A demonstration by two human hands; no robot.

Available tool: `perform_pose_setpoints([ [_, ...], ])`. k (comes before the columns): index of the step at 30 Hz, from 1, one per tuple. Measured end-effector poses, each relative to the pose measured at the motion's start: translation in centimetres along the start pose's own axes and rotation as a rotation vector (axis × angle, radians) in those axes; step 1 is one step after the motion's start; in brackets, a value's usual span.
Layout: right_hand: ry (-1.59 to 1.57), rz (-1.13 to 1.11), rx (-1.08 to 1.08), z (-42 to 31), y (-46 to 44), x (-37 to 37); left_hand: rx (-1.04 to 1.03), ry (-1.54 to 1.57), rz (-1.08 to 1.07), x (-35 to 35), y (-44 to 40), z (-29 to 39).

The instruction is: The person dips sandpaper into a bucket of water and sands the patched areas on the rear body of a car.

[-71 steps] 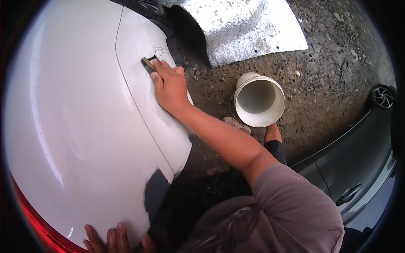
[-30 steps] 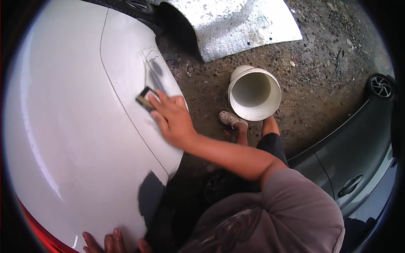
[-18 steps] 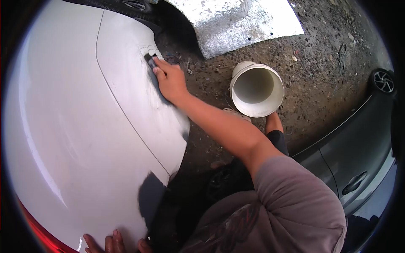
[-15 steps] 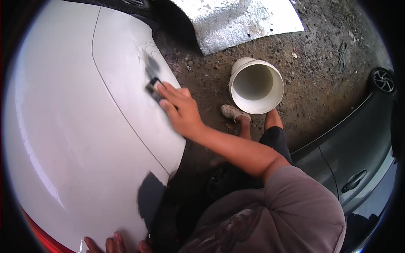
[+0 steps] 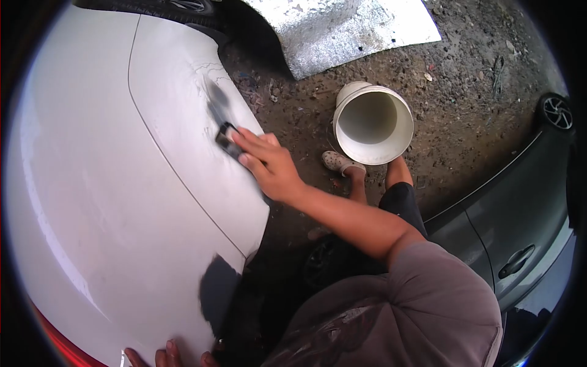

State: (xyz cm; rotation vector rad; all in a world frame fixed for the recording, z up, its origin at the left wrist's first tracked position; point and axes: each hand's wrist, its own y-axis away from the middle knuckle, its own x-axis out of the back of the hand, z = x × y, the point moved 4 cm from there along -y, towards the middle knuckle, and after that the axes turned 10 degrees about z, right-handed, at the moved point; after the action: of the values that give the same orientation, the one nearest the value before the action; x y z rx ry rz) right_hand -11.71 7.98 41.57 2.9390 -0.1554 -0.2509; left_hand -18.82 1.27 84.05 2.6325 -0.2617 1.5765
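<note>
Head-worn, looks forward and steeply down over shirt point(image 5: 443, 296) and right hand point(image 5: 278, 171) onto white car body point(image 5: 110, 183), fairly near. Spans wide, fisheye-curved, dark at corners; reaches past bucket point(image 5: 400, 131) to dark car point(image 5: 507, 208) at right.

Right fingers point(image 5: 252, 142) around a block point(image 5: 224, 142) on white bodywork point(image 5: 171, 116), bucket point(image 5: 400, 126) nearby.

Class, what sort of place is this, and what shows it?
Probably a car-body repair yard: a white car with dark-grey patches, a small block held against it, and a dark car on bare, stony dirt.
</note>
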Motion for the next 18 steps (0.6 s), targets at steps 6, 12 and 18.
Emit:
perform_pose_setpoints([
  [6,-0.032,0.047,0.028,2.3,-9.3,-4.2,-0.001,0.014,-0.022,0.2,-0.1,0.0],
  [12,-0.012,-0.003,-0.079,4.5,-13.7,-5.4,0.064,-0.015,-0.131,0.6,-0.3,0.3],
  [18,-0.098,-0.116,-0.02,1.9,0.8,1.5,-0.002,-0.006,-0.148,0.8,-0.2,-0.1],
])
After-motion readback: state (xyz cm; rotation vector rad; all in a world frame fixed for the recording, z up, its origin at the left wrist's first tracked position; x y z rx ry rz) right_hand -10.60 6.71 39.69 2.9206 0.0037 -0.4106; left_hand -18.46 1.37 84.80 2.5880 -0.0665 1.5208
